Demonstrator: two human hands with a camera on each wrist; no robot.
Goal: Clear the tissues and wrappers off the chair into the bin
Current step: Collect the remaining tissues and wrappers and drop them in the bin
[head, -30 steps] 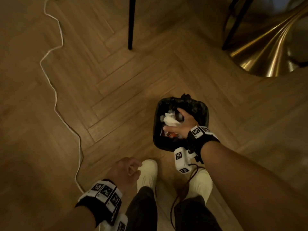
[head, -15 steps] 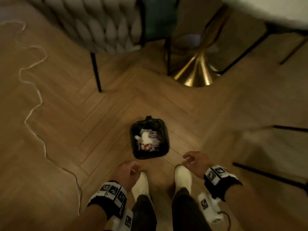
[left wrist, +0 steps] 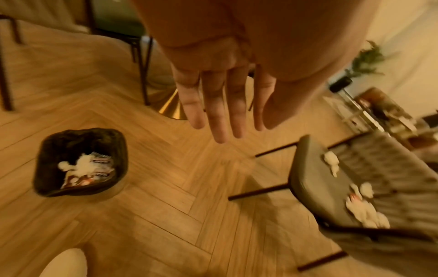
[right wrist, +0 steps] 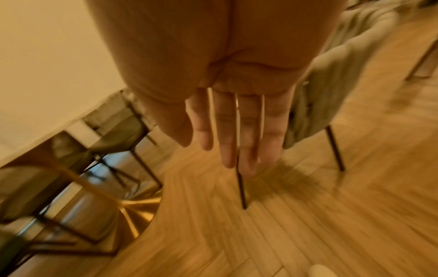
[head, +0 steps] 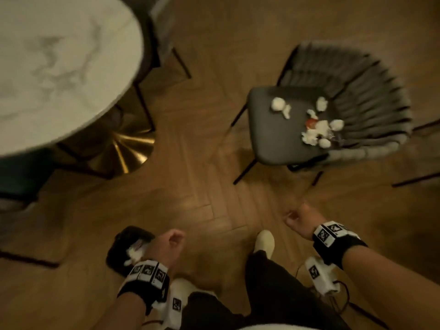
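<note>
Both grips slack, empty. Tissues (head: pixel 314 132) heaped on chair (head: pixel 273 139) seat, ahead and right; right hand (head: pixel 300 222) nearer. Bin (head: pixel 119 248) under left hand (head: pixel 166 244). I'd reach right.

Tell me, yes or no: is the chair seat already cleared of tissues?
No: several white crumpled tissues and a red-marked wrapper still lie on the dark chair seat.

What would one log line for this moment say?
left hand: empty | right hand: empty | tissues: on chair | bin: part-filled
</note>
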